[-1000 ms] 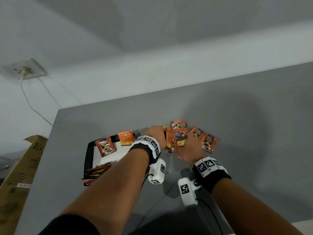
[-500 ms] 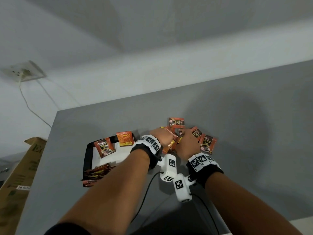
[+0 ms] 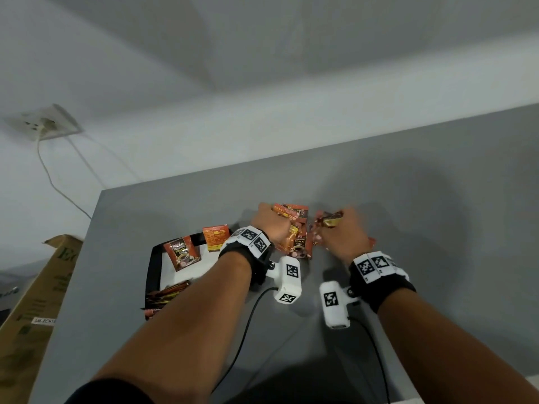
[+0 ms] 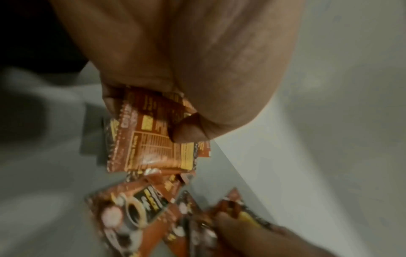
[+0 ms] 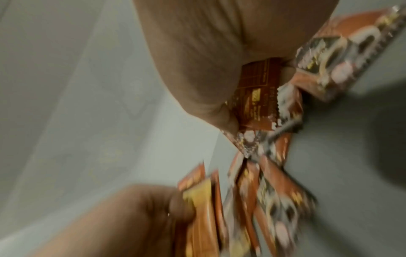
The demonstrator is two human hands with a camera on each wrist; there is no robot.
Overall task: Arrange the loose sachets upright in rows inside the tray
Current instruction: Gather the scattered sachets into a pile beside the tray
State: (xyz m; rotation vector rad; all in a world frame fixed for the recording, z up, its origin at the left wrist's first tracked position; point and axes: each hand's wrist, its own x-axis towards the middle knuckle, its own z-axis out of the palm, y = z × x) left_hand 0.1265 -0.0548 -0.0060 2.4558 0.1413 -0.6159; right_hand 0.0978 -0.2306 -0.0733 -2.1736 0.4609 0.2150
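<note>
A bunch of loose sachets point(image 3: 293, 228) is gathered on the grey table point(image 3: 437, 199), just right of the black tray point(image 3: 154, 263), and is held from both sides. Several sachets are gripped in the curled fingers of the left hand point(image 3: 269, 223), with the thumb pressed onto a printed back in the left wrist view. Another few are pinched in the right hand point(image 3: 344, 231), some crumpled. In the tray, two sachets point(image 3: 182, 255) are propped against the far wall and others point(image 3: 166, 293) are laid flat at the near edge. It is judged that the uneven, overlapping bundle could fan out or shed packets during the carry leftward, and that the propped pair could be toppled if the bundle is set down against them.
</note>
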